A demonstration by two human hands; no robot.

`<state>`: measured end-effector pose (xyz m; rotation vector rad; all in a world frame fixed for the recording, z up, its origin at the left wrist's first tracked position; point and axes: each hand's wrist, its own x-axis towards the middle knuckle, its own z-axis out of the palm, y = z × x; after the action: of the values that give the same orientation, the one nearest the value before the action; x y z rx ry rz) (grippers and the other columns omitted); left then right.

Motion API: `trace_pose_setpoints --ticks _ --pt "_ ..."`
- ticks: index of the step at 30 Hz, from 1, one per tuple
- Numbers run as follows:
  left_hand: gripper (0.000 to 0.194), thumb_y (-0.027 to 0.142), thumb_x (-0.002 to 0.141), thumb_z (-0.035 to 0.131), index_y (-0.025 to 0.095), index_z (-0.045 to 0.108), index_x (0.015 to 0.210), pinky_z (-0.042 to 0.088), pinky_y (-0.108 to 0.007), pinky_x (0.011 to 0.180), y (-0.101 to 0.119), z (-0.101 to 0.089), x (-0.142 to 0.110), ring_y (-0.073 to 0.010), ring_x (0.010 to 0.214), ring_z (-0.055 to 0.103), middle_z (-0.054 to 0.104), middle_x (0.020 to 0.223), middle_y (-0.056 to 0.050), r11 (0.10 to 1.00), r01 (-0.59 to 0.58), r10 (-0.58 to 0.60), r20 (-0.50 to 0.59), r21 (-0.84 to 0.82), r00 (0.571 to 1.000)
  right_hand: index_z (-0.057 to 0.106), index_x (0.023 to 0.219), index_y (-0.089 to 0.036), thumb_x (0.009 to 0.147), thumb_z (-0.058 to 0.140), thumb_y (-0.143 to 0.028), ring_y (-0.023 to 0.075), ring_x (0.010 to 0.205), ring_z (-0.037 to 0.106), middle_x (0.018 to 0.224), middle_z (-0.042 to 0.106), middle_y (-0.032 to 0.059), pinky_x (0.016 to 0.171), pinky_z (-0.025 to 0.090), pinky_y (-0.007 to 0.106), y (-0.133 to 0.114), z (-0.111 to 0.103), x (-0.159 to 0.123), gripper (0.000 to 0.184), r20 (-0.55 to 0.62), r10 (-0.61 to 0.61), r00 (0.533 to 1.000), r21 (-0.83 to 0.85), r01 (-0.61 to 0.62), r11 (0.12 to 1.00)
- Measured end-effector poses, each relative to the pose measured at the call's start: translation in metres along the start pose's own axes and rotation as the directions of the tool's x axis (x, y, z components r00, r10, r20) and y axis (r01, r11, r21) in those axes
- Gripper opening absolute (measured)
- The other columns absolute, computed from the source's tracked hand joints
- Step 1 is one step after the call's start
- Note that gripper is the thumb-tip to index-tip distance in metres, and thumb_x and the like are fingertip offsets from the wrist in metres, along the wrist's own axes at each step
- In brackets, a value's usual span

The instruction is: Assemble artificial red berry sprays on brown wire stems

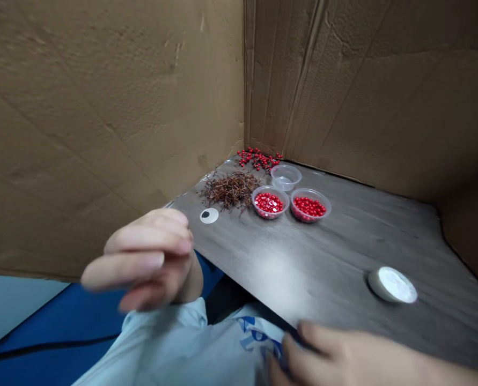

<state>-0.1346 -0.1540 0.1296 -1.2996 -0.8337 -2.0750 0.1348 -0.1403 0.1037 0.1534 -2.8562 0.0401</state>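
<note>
My left hand [150, 260] is raised in front of the table's near left edge, fingers curled and pressed together. Anything small held in them is hidden. Low at the right, my right hand [335, 354] is smeared by motion over the table's near edge and my shirt; its fingers look apart, with nothing seen in them. Beyond the left hand lies a white disc with a black dot, like a googly eye [209, 215]. Behind it is a heap of thin brown twigs [233, 188]. Two clear plastic cups hold red beads [267, 203] and more red berry-like beads [309, 207].
A third clear cup [286, 177] stands behind those two. Red berries on stems [258, 158] lie in the back corner. A round white tub or roll [394, 284] sits at the right. Cardboard walls [367, 96] border the grey wood-grain table [343, 252].
</note>
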Motion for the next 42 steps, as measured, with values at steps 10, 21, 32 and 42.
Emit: trace_pose_setpoints --ticks 10,21,32,42 --pt "0.022 0.037 0.079 0.053 0.016 0.057 0.084 0.037 -0.016 0.041 -0.051 -0.017 -0.032 -0.0054 0.046 0.050 0.056 0.062 0.002 0.890 0.421 -0.421 -0.038 0.174 0.906 0.057 0.081 -0.018 0.084 0.041 -0.019 0.0164 0.071 0.052 0.077 0.059 0.0047 0.064 0.032 0.032 0.101 0.017 0.094 0.016 0.458 -0.047 0.888 -0.163 0.136 0.977" --pt "0.015 0.025 0.075 0.057 0.017 0.062 0.087 0.047 -0.025 0.067 -0.142 -0.008 -0.067 -0.0114 0.065 0.054 0.063 0.082 -0.003 0.700 0.383 -0.634 0.278 0.603 0.722 0.059 0.092 -0.015 0.083 0.040 -0.016 0.0197 0.086 0.055 0.092 0.060 0.0114 0.064 0.038 0.026 0.203 0.027 0.188 0.021 0.147 0.345 0.927 -0.457 -0.245 0.855" --pt "0.020 0.022 0.080 0.050 0.016 0.059 0.096 0.043 -0.034 0.088 -0.154 0.018 -0.085 -0.0194 0.094 0.053 0.060 0.097 -0.008 0.746 0.168 -0.543 0.443 0.645 0.713 0.068 0.087 -0.011 0.078 0.048 -0.023 0.0207 0.082 0.062 0.090 0.068 0.0146 0.071 0.043 0.026 0.257 0.052 0.236 0.024 0.108 0.595 0.797 -0.083 -0.589 0.804" --pt "0.028 0.027 0.084 0.044 0.015 0.058 0.105 0.042 -0.036 0.091 -0.164 0.011 -0.104 -0.0209 0.100 0.052 0.059 0.106 -0.009 0.746 0.087 -0.558 0.547 0.661 0.624 0.068 0.088 -0.012 0.063 0.063 -0.016 0.0214 0.086 0.061 0.093 0.068 0.0114 0.074 0.044 0.024 0.260 0.071 0.240 0.026 0.184 0.647 0.740 0.024 -0.661 0.750"
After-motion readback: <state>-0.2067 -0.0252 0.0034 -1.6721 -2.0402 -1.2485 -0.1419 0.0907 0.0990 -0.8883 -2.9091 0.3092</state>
